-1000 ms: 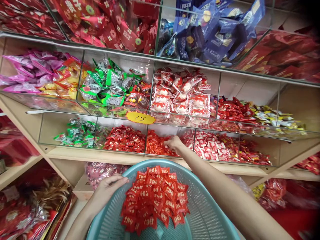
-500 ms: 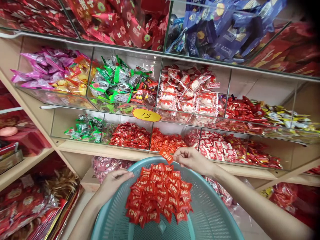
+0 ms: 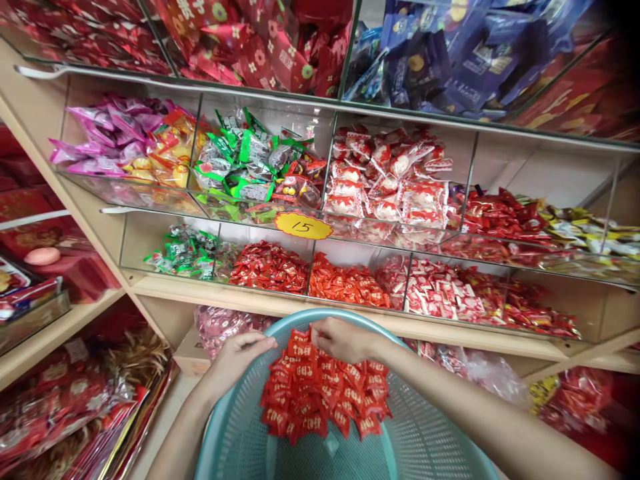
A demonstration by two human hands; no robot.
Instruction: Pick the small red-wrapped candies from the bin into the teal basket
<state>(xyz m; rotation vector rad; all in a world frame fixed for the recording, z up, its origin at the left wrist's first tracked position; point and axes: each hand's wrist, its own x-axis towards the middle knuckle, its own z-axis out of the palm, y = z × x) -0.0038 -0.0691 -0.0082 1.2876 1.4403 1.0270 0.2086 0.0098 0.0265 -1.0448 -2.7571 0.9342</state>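
A teal plastic basket with perforated sides stands in front of me. In it lies a heap of small red candy packets with pale gold lettering. My left hand grips the basket's left rim, fingertips just over the edge. Above the back of the heap, my right hand has its fingers curled and pinched at the edge of one red candy packet. The hand partly covers the packets beneath it, and its fingertips are partly hidden.
Behind the basket, a wooden shelf carries clear bins of wrapped sweets, including orange-red packets and red-and-white sweets. A yellow price tag hangs on the tier above. Bagged goods sit below the shelf.
My right hand has moved left and down from the basket's back rim to the heap, bringing the pinched packet onto it. My left hand stays on the rim. The view has shifted slightly.
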